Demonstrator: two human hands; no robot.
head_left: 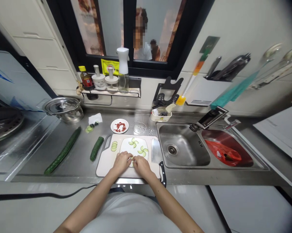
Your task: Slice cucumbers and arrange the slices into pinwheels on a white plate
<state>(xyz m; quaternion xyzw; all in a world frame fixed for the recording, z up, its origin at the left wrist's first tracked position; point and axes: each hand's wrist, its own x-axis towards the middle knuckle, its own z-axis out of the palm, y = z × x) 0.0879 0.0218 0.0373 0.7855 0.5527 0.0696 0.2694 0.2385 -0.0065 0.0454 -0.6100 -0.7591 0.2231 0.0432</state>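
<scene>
Over the near part of a white squarish plate, my left hand and my right hand meet fingertip to fingertip, both with fingers closed on green-edged cucumber slices. My fingers partly hide these slices. Two pinwheel-shaped groups of cucumber slices lie farther back on the plate. The plate rests on a pale cutting board. A short row of cucumber slices sits on the board's left side. On its right lies a cleaver with a black handle.
Left of the board are a cut cucumber, a long cucumber and a lidded steel pot. Behind it stands a small plate with red pieces. A double sink is at right; a red bag lies in its right basin.
</scene>
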